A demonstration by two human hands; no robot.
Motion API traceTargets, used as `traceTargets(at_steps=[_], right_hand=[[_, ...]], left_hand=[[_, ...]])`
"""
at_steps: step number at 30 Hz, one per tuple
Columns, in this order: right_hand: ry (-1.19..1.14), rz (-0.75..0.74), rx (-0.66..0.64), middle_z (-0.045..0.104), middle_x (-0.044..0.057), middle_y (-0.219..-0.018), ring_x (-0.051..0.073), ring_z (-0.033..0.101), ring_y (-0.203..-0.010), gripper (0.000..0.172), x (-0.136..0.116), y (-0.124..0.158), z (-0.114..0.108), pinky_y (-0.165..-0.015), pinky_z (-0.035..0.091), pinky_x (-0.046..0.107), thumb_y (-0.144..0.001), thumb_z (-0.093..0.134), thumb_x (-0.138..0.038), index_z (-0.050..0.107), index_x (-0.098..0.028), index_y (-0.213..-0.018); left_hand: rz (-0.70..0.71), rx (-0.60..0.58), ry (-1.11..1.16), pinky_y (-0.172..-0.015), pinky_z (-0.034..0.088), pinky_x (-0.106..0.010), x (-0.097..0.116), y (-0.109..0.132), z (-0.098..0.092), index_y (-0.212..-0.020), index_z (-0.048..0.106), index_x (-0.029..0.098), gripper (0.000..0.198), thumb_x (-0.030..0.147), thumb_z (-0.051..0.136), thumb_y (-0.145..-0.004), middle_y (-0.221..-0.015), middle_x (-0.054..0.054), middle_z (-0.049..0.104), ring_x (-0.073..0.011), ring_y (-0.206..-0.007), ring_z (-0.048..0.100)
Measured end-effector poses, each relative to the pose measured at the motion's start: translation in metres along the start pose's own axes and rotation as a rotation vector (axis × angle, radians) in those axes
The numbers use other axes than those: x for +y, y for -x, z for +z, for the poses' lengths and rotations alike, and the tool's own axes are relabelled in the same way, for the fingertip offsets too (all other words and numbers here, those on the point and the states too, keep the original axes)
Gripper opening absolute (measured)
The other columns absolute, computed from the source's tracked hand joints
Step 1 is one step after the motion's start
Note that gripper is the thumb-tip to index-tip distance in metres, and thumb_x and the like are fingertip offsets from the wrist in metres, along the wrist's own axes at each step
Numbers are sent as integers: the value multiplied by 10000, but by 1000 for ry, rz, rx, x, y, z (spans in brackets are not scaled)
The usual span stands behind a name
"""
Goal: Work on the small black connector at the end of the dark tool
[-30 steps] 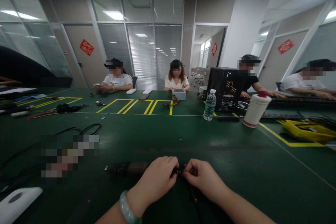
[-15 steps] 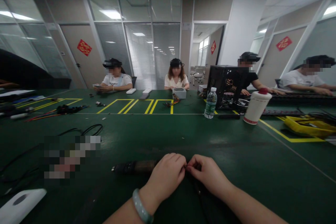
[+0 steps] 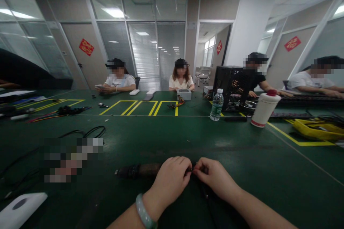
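Note:
My left hand (image 3: 172,179), with a pale green bangle on the wrist, is closed over the right end of a dark sleeved cable bundle (image 3: 138,170) that lies on the green table (image 3: 188,139). My right hand (image 3: 212,177) pinches a small dark part at the spot where the two hands meet. Black cables (image 3: 204,195) run from under my right hand toward me. The part between the fingertips is mostly hidden.
A water bottle (image 3: 216,105) and a white red-capped bottle (image 3: 264,108) stand at the far right, near a black computer case (image 3: 232,86) and yellow trays (image 3: 314,128). Black cables (image 3: 88,132) and a white device (image 3: 20,207) lie at the left. Several people sit around the table.
My hands have drawn a little closer together and the fingertips now touch. The view has shifted slightly; the cable bundle stays where it was.

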State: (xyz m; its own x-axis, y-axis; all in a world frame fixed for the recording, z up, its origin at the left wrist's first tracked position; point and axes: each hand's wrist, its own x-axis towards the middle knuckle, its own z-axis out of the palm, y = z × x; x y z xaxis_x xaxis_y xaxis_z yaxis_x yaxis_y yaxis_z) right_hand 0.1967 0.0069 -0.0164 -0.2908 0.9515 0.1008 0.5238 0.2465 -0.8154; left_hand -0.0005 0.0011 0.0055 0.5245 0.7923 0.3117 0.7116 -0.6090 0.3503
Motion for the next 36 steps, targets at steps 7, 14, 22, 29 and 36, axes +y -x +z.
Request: traceTargets(at_steps=[7, 14, 22, 29, 36], right_hand=[[-21, -13, -41, 673, -29, -741, 124, 599, -668, 54, 0, -1, -4, -577, 406, 178, -858, 630, -193, 668, -190, -819], [-24, -4, -50, 683, -23, -754, 128, 609, -673, 43, 2, 0, -4, -574, 407, 181, -851, 637, -192, 673, -187, -828], [-23, -8, -43, 679, -25, -742, 128, 610, -665, 45, 1, 0, -3, -572, 408, 182, -848, 642, -192, 671, -185, -815], [-18, -10, -51, 675, -28, -734, 123, 596, -652, 44, 1, 0, -2, -562, 395, 179, -851, 637, -189, 669, -189, -821], [-21, -23, -42, 673, -26, -737, 126, 597, -663, 50, 2, 0, -3, -578, 399, 183, -855, 635, -196, 664, -183, -817]], left_hand=[[19, -13, -3, -852, 407, -328, 1, 0, 0, -946, 575, 235, 148, 112, 555, -867, -980, 13, 619, -187, -939, 564], [-9, -11, -18, -872, 415, -339, 1, 0, 0, -954, 570, 229, 104, 159, 575, -878, -1013, 0, 620, -196, -957, 567], [-4, -7, -7, -859, 422, -342, 3, 0, -2, -998, 568, 237, 192, 122, 583, -845, -1018, 3, 624, -196, -943, 574], [9, -5, -1, -897, 422, -358, 2, 0, -1, -940, 576, 236, 145, 119, 571, -855, -1081, 9, 629, -200, -1005, 572], [16, 34, 7, -929, 424, -373, 2, 1, 0, -1002, 576, 236, 221, 105, 588, -824, -1137, -6, 623, -208, -1043, 570]])
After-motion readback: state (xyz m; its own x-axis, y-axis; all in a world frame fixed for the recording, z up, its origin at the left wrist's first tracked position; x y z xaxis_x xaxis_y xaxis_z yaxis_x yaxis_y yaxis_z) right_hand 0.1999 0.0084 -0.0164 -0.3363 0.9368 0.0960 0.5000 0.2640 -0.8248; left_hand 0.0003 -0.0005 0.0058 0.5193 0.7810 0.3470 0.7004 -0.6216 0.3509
